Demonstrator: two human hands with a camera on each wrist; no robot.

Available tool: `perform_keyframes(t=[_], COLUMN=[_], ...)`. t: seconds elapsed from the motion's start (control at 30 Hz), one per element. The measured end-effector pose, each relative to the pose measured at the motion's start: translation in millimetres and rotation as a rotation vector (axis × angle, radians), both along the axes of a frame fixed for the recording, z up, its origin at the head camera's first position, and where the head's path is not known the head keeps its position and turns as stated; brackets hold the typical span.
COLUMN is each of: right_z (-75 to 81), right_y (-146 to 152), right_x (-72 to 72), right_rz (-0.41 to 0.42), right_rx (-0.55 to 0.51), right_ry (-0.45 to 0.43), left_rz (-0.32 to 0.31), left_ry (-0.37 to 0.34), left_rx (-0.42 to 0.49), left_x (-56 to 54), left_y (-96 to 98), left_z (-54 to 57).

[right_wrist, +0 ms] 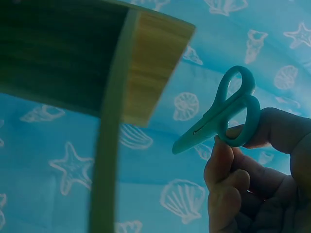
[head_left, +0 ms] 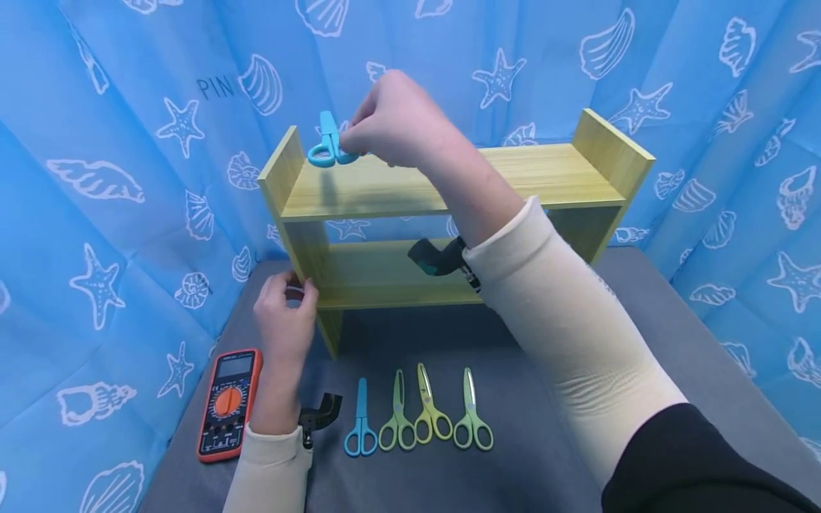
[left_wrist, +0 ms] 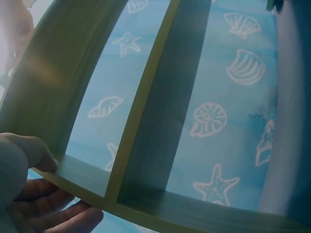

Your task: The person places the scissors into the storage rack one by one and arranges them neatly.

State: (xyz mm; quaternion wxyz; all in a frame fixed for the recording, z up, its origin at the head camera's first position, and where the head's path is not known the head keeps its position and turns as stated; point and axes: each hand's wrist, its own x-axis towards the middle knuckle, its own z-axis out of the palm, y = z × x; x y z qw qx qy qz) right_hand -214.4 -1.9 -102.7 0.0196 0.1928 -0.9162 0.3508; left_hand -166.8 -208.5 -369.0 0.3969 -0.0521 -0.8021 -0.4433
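My right hand (head_left: pixel 400 117) pinches a pair of blue scissors (head_left: pixel 328 142) by a finger loop, above the left end of the wooden shelf (head_left: pixel 398 189). In the right wrist view, thumb and fingertips meet on one loop of the scissors (right_wrist: pixel 228 109), whose covered blade end points away. Lower down, my left hand (head_left: pixel 285 313) grips the shelf's left side panel. The left wrist view has the thumb on the panel's inner side and the fingers outside it. Near the table's front lie another pair of blue scissors (head_left: pixel 362 417) and several green or yellowish pairs, such as the green scissors (head_left: pixel 471 413).
A red and black multimeter (head_left: pixel 227 402) lies left of my left forearm. The two-tier shelf stands on the grey table (head_left: pixel 398 484), its right side panel (head_left: pixel 609 153) rising above the top board. Behind hangs a blue curtain (head_left: pixel 160 235) with white shells and starfish.
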Motion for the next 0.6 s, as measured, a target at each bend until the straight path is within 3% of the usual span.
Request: perform_keyframes(t=[0.1,0.33,0.6], right_z=[-9.2,-36.2,-52.5], right_y=[-18.4,-43.5,-58.5], right_x=[-6.9,-16.9,-16.7], right_rz=[-0.003,-0.094,-0.128], right_rx=[0.045,0.136,0.140], right_ry=[-0.012,-0.003,0.058], left_rz=[-0.002,-0.024,-0.028], left_ry=[-0.011,0.003,0.005], left_rx=[-0.009,-0.019,-0.012], left_x=[0.6,-0.8,0.5], left_y=[-3.1,-1.3,-4.0], left_z=[-0.1,-0.4,3.2])
